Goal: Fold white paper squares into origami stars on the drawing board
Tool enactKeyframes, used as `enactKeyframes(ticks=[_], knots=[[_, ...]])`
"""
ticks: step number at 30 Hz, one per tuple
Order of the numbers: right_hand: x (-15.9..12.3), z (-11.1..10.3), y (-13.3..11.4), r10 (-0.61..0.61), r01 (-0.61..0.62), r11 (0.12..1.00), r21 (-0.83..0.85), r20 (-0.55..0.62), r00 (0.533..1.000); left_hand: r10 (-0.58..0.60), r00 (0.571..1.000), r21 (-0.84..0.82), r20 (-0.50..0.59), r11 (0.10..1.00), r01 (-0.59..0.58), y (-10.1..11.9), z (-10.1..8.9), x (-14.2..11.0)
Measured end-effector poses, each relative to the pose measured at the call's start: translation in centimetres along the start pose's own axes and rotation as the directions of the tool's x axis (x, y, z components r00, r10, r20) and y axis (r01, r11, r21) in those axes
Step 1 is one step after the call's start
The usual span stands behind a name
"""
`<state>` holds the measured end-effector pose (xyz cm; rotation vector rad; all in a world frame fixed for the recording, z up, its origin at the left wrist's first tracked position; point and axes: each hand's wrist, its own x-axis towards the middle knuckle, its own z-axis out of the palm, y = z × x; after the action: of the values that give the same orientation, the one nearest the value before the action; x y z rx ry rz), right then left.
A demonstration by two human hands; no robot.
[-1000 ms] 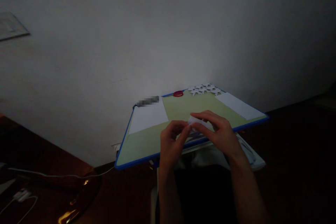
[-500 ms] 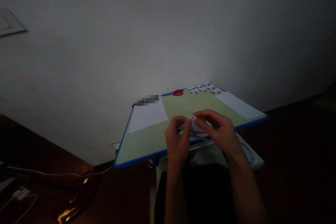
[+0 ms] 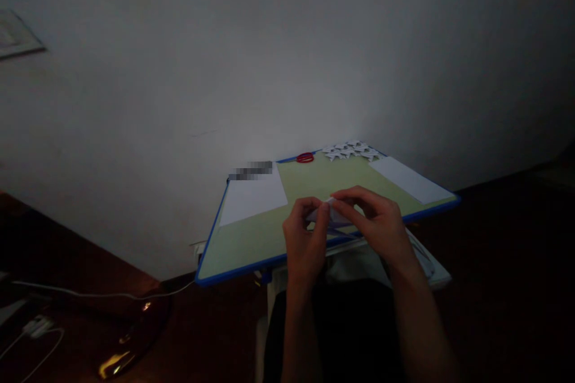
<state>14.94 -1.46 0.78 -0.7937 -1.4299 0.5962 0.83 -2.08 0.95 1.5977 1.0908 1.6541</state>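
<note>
Left hand (image 3: 306, 238) shifted nearer right hand (image 3: 383, 224), fingers (image 3: 322, 215) of both pinching white paper (image 3: 340, 219)

I've got one small white paper (image 3: 340, 216), folded, pinched up between left hand (image 3: 306, 236) and right hand (image 3: 381, 224). Narrow peak on top, sides spread out below. Seen against near edge of green board (image 3: 251, 242). Fingers hide part; exact folds unreadable.

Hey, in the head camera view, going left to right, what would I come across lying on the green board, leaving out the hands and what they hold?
White sheet, red scissor handles, cluster of folded paper shapes, second white sheet.
</note>
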Motion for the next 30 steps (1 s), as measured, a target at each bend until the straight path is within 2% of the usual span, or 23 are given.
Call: enactKeyframes(ticks=[4,12,30], knots=[[0.0,0.01,0.19,-0.02,0.02,1.0,-0.013,-0.012,1.0,0.007,1.0,-0.009,-0.001,1.0,-0.007,0.1,0.03,0.0],[-0.11,-0.07,0.62,-0.025,0.026,1.0,0.01,-0.016,1.0,0.046,0.996,-0.038,0.072,0.998,-0.043,0.02,-0.46,-0.08],[-0.1,0.07,0.1,-0.068,0.067,0.997,0.036,0.014,0.998,0.119,0.993,0.062,-0.004,0.991,-0.118,0.41,-0.38,-0.18]])
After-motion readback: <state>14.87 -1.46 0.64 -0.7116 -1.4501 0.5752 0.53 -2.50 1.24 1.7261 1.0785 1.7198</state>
